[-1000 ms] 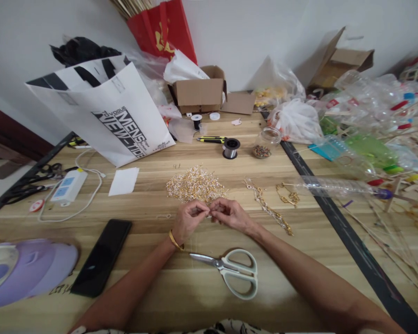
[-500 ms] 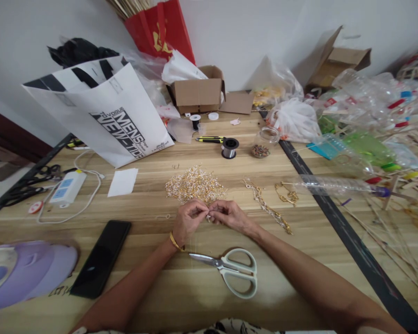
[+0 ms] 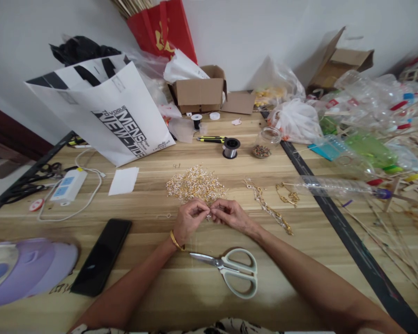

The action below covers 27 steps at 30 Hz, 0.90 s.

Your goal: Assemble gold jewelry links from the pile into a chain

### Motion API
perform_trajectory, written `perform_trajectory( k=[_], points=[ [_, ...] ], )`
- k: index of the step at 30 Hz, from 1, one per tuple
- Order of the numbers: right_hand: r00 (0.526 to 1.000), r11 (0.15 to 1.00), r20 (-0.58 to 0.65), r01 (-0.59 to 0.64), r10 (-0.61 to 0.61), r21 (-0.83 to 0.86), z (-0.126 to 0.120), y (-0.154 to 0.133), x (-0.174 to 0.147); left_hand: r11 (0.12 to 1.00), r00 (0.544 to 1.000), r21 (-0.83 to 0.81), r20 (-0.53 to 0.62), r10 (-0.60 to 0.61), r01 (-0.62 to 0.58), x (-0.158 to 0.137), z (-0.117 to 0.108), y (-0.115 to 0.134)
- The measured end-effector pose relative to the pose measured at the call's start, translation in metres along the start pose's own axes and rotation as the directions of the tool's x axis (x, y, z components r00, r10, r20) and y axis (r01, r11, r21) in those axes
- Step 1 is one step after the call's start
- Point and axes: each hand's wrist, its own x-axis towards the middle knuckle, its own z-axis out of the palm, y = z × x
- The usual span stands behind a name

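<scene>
My left hand (image 3: 191,218) and my right hand (image 3: 231,215) meet fingertip to fingertip, both in a pinch. Between and just below the fingertips shows a tiny shiny piece (image 3: 209,217), too small to name. Right behind my fingers lies a heap of small gold and clear beads (image 3: 195,183). Scissors with pale handles (image 3: 238,272) rest on the table in front of my hands, their blades pointing left. To the right of my right hand lie a gold and silver beaded strand (image 3: 270,208) and a coiled gold chain (image 3: 288,194).
A spool of fine wire (image 3: 231,148), a yellow-black cutter (image 3: 211,138) and a jar of beads (image 3: 262,144) stand behind the heap. On the left are a black phone (image 3: 101,257), a power strip (image 3: 68,186) and a white paper bag (image 3: 114,111). Plastic bottles (image 3: 369,97) crowd the right.
Both hands stay pinched together in nearly the same place. The whole view has shifted very slightly; nothing on the table has visibly moved.
</scene>
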Motion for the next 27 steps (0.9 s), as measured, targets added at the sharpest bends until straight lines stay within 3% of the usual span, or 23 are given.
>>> perform_trajectory(
  k=[11,19,27],
  points=[
    [0.997,0.995,-0.054,0.051,-0.056,-0.089,0.000,0.000,0.000,0.978,0.978,-0.033,0.040,-0.204,0.206,0.001,-0.003,0.010],
    [0.961,0.904,-0.042,0.242,-0.274,-0.352,-0.001,-0.005,0.000,0.954,0.965,-0.148,0.059,-0.254,0.260,0.002,-0.002,0.011],
    [0.956,0.889,-0.053,0.247,-0.289,-0.385,-0.001,-0.003,0.000,0.937,0.952,-0.169,0.031,-0.306,0.306,-0.002,0.001,0.009]
  ],
)
